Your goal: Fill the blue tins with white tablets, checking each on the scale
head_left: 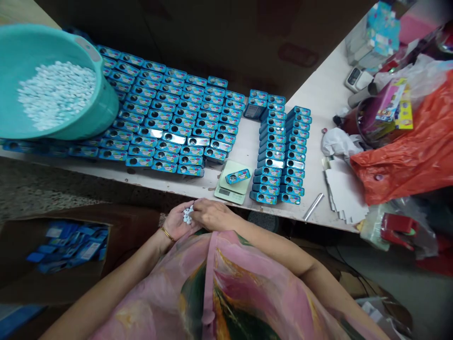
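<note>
My left hand [176,224] is cupped palm up in front of my body, with a small heap of pale blue candies [187,216] in it. Over that palm, my right hand [211,215] bends its fingers together at the heap's edge; whatever its fingertips pinch is hidden. Just beyond the hands, at the table's front edge, stands a pale green scale [226,195]. One blue candy tin [238,176] lies slanted on its plate, a dark round opening showing at one end. Many more pale candies [56,94] fill a turquoise bucket [102,111] at the left.
Rows of blue tins [166,113] cover the table's left side, with two columns of tins [271,156] right of the scale. A metal tube [313,207], white cards [345,189] and an orange bag [406,146] lie farther right. Below left, an open carton [102,264] contains blue packs.
</note>
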### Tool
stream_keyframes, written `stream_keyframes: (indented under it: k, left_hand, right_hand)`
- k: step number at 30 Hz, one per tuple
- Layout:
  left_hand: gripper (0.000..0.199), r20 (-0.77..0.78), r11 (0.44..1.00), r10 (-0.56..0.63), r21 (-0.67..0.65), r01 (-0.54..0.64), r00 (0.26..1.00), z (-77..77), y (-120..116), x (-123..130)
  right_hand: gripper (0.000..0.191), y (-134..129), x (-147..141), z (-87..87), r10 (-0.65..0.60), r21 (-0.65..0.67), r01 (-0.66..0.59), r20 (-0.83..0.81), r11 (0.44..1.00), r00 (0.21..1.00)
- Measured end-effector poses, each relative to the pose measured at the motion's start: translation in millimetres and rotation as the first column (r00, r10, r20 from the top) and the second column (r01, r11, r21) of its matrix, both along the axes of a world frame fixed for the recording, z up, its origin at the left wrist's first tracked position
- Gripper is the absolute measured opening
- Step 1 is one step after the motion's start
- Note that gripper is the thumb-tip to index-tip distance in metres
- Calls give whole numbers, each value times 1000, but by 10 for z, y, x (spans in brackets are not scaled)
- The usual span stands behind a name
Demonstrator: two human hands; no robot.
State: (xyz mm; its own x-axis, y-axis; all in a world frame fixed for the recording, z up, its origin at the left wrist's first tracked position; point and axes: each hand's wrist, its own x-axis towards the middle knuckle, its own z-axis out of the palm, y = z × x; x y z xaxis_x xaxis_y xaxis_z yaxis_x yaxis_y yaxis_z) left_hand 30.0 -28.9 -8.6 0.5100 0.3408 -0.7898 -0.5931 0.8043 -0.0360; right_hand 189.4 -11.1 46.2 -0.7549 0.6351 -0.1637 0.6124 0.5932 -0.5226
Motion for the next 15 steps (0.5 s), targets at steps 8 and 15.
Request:
stream_keyframes:
  k: [8, 15]
  left_hand:
    - [26, 62, 998, 39, 52, -42, 997, 19, 101, 135]
    - [25, 99, 985, 113, 123, -125, 989, 47, 270, 325]
  right_hand:
    - [19, 6, 40, -155, 17, 74, -19, 32, 997, 999]
    - [19, 141, 418, -328, -256, -7, 270, -348, 963, 902]
